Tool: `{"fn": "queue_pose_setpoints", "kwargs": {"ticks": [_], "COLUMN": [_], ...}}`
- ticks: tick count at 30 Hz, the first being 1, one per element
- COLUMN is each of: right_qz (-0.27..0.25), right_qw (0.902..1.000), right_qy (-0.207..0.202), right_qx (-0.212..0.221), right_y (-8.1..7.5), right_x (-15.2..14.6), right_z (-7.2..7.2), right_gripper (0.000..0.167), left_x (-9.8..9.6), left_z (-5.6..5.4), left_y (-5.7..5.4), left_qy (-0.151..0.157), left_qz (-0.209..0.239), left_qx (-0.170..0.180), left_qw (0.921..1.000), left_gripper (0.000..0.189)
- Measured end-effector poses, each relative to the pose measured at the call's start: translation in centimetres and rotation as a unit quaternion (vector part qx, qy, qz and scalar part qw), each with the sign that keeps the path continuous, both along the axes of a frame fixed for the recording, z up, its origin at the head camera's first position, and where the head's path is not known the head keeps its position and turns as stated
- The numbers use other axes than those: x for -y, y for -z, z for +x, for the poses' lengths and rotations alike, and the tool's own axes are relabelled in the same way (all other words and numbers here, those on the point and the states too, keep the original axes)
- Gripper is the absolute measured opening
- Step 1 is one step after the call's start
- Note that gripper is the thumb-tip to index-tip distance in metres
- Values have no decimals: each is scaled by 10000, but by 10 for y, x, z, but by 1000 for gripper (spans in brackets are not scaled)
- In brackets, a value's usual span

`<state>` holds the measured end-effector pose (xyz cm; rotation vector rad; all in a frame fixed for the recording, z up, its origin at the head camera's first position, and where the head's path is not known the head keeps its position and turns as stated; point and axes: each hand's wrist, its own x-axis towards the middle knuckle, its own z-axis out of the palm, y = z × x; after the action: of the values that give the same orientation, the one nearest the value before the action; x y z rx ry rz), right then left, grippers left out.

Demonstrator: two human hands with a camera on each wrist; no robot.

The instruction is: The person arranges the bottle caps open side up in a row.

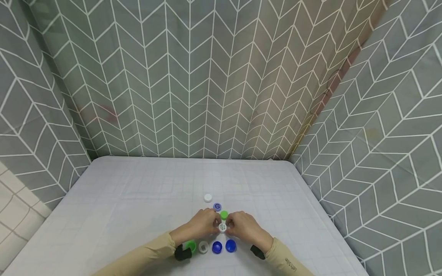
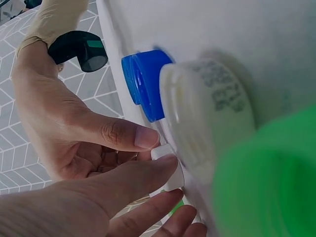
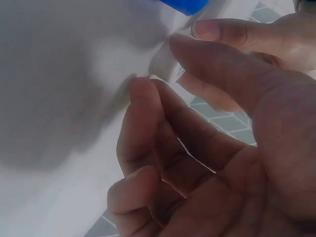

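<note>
Between my two hands is a white bottle cap with small print on top. My left hand pinches it from the left, thumb on its side in the left wrist view. From the right, my right hand holds the same cap between thumb and fingertips. Just beyond the fingertips, a bright green cap lies on the white table. Past it are a pale blue cap with a dark ring mark and a plain white cap, in a slanting line.
Nearer me, a row holds a green cap, a printed white cap and two blue caps. A black wrist device partly covers the green one. Patterned grey curtains surround the table.
</note>
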<state>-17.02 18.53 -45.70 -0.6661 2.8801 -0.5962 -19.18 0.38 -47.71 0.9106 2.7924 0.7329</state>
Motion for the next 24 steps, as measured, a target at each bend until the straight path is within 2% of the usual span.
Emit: {"fn": "queue_pose_setpoints", "kwargs": {"ticks": [16, 24], "right_qz": [38, -21], "right_qw": [9996, 9996], "right_qy": [-88, -59], "right_qx": [-272, -265], "right_y": [0, -2], "right_x": [2, 2], "right_z": [-1, 0], "right_gripper": [17, 19], "left_x": [1, 2], "left_z": [1, 1], "left_y": [0, -1], "left_qy": [22, -61], "left_qz": [102, 300], "left_qx": [-163, 123], "left_qw": [9998, 9995], "left_gripper": [22, 25]}}
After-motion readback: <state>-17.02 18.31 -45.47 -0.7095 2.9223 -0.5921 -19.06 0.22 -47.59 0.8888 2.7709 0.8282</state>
